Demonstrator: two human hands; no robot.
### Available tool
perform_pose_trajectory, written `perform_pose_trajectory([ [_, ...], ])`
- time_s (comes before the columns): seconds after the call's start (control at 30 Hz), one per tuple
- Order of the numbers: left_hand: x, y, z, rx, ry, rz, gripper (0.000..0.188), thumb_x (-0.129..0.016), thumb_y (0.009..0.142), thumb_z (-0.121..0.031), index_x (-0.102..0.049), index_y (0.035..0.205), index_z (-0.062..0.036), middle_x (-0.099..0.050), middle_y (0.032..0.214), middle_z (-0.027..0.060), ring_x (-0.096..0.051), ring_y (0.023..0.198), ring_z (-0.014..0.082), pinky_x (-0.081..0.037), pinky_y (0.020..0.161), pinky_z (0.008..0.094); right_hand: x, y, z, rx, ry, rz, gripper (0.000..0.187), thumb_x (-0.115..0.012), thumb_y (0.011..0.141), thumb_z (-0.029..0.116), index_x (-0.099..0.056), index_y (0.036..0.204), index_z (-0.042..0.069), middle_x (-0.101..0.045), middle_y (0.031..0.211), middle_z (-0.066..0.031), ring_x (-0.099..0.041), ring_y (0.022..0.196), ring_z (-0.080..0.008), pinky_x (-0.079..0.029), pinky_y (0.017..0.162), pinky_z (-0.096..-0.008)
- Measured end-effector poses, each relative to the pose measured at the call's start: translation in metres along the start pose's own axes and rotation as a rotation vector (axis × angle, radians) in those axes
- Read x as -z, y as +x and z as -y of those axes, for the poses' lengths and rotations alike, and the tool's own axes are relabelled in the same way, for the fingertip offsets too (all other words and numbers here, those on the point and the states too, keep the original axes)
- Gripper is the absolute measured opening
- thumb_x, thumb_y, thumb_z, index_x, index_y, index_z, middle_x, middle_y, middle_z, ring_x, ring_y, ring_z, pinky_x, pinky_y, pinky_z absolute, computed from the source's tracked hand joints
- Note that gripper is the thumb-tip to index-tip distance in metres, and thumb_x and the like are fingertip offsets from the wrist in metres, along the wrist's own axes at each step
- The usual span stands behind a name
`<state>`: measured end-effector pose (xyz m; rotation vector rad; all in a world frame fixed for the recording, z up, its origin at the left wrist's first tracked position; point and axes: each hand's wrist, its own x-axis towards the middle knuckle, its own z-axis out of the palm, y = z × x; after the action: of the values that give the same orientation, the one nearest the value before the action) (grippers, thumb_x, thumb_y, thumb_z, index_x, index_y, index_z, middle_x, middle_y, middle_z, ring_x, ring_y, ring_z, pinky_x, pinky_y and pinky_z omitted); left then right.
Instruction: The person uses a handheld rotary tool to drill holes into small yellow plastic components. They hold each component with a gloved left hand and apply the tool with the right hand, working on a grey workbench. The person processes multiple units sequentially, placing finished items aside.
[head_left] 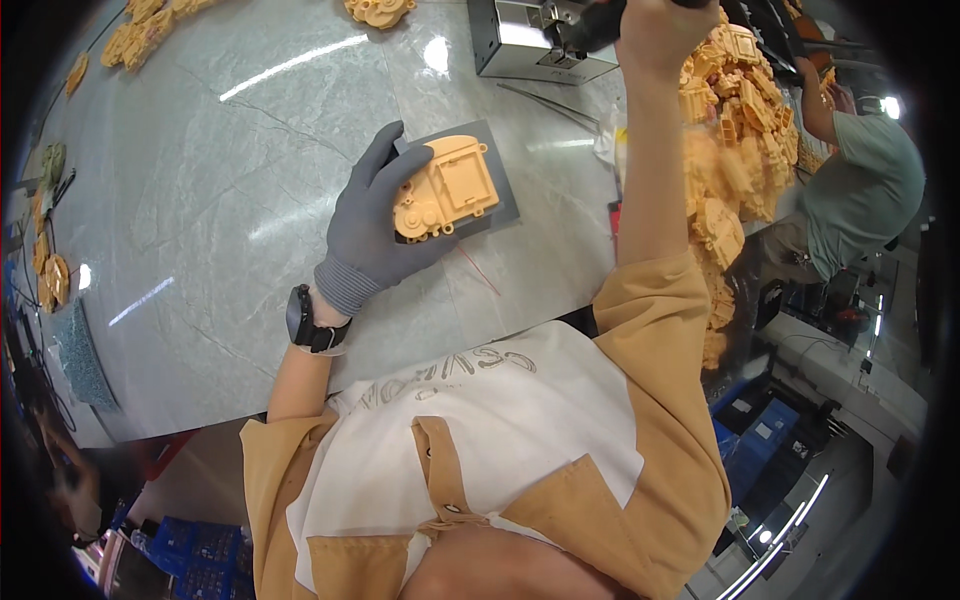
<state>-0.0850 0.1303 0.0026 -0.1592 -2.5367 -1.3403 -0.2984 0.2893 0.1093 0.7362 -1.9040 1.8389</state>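
Note:
My left hand (375,215), in a grey knitted glove, is closed around the left side of a yellow-orange plastic housing (450,190). The housing lies with its rectangular recess facing up, on a dark grey square pad (508,205). At the top edge my bare right hand (668,40) grips a black cylindrical tool (594,28), partly cut off by the frame. The tool's narrower end is over a silver metal box (535,45) with a small fitting on top. How the fingers wrap the tool is only partly visible.
A large heap of orange plastic parts (745,130) lies on the right; more parts (135,40) lie far left. Tweezers (550,103) rest near the metal box. A thin red wire (478,270) is near the pad. Another person (865,180) is at right.

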Motion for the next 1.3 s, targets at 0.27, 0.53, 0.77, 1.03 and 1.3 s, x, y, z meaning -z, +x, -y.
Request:
perform_pose_trajectory([
  [0.27,-0.007,-0.008,0.01,-0.041,-0.002,-0.061,0.075,-0.08,0.06,-0.028,-0.045,0.125,-0.0161,-0.035,0.133,0.0198,-0.047,0.113,0.0351,-0.045,0.09,0.0403,0.005,-0.115,0.084,-0.076,0.331,0.14,0.044,-0.05,0.075,-0.002,-0.033,0.115,0.002,-0.047,0.06,-0.0067,-0.046,0.048,-0.0162,-0.043,0.052,-0.0329],
  [0.53,-0.004,-0.012,0.012,-0.062,0.127,-0.071,0.079,-0.079,0.059,-0.035,-0.042,0.127,-0.0191,-0.038,0.129,0.0172,-0.049,0.109,0.0318,-0.044,0.09,0.0417,-0.017,-0.126,0.097,-0.169,0.379,0.104,0.048,-0.055,0.075,-0.003,-0.029,0.115,0.003,-0.05,0.06,-0.0065,-0.047,0.048,-0.0151,-0.044,0.05,-0.0309],
  [0.77,-0.002,-0.012,0.011,-0.023,0.052,-0.06,0.082,-0.083,0.055,-0.029,-0.044,0.127,-0.0174,-0.038,0.133,0.0174,-0.044,0.118,0.0342,-0.042,0.094,0.0411,-0.022,-0.126,0.085,-0.199,0.391,0.134,0.044,-0.056,0.075,-0.003,-0.031,0.111,0.003,-0.05,0.06,-0.0074,-0.047,0.048,-0.0146,-0.044,0.05,-0.0295],
  [1.03,-0.004,-0.013,0.014,-0.036,0.046,-0.075,0.081,-0.082,0.055,-0.032,-0.045,0.126,-0.0176,-0.04,0.13,0.0162,-0.045,0.116,0.0332,-0.04,0.096,0.0432,-0.03,-0.127,0.082,-0.215,0.361,0.147,0.043,-0.058,0.072,-0.008,-0.033,0.105,0.006,-0.051,0.06,-0.008,-0.048,0.048,-0.015,-0.045,0.049,-0.0275],
  [1.3,-0.001,-0.009,0.015,-0.112,0.183,-0.083,0.078,-0.08,0.056,-0.037,-0.045,0.124,-0.0162,-0.043,0.126,0.0167,-0.046,0.112,0.034,-0.027,0.102,0.0537,-0.024,-0.129,0.075,-0.149,0.304,0.286,0.046,-0.061,0.069,-0.012,-0.034,0.101,0.007,-0.053,0.061,-0.0085,-0.052,0.05,-0.0164,-0.047,0.052,-0.0303],
])
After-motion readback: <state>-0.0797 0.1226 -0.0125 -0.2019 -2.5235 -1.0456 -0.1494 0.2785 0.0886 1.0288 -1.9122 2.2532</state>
